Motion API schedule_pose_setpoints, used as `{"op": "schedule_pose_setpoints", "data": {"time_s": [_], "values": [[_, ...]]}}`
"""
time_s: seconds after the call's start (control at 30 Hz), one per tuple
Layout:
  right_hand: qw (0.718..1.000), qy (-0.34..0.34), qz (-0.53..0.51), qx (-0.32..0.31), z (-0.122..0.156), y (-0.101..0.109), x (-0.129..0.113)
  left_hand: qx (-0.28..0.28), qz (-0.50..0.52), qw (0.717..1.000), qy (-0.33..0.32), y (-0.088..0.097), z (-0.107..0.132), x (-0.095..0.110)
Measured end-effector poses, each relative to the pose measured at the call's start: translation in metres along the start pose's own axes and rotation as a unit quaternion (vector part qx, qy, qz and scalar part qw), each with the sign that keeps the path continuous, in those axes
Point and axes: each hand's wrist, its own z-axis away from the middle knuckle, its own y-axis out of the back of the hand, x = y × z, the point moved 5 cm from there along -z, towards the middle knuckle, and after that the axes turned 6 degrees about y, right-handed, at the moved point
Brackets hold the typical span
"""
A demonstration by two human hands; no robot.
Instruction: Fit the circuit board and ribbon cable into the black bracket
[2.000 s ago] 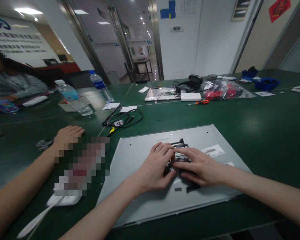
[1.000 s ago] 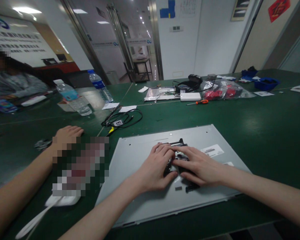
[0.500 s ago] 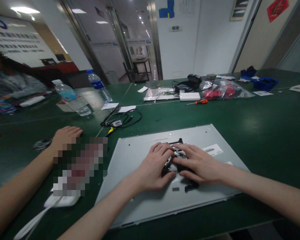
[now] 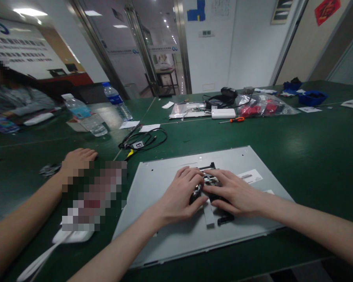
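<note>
A flat grey metal panel (image 4: 167,239) lies on the table, with a dark mechanism of black and shiny metal parts (image 4: 212,180) at its middle. My left hand (image 4: 184,192) curls its fingers over the mechanism's left side, the thumb reaching in from below. From the right, my right hand (image 4: 235,192) grips the other side, its fingers and thumb around the black part. Between and below my thumbs a narrow light-grey strip (image 4: 208,215) shows. A short black piece (image 4: 225,219) sits on the panel just under my right thumb. My fingers hide much of the mechanism.
Another person's forearm (image 4: 26,219) rests at left beside a white power strip (image 4: 73,235), partly blurred out. Behind the panel lie coiled black cables (image 4: 144,139), two water bottles (image 4: 85,115), an orange screwdriver (image 4: 232,120) and a plastic bag with red items (image 4: 261,105).
The light-grey strip now shows much longer below my thumbs, where only a small dark rectangle showed before. My left thumb has shifted slightly up. My right hand stays almost in place.
</note>
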Motion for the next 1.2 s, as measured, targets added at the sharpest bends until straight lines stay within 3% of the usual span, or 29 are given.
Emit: {"op": "schedule_pose_setpoints", "data": {"time_s": [0.3,0.53,0.73,0.93,1.2], "values": [[1.0,0.017,0.014,0.006,0.0,0.0,-0.001,0.007,0.004,1.0,0.004,-0.002,0.001,-0.003],[0.989,-0.029,0.082,0.123,0.009,0.018,0.019,0.003,0.001,1.0,0.006,-0.001,0.001,-0.002],[0.98,-0.068,0.072,0.171,0.012,0.016,0.03,-0.009,-0.003,1.0,0.015,0.001,0.0,-0.002],[0.987,-0.048,0.05,0.143,0.009,0.025,0.026,-0.011,-0.002,1.0,0.013,0.001,0.002,-0.002],[0.99,-0.1,0.046,0.091,0.01,0.018,0.033,-0.01,-0.002,1.0,0.013,0.0,0.001,-0.002]]}}
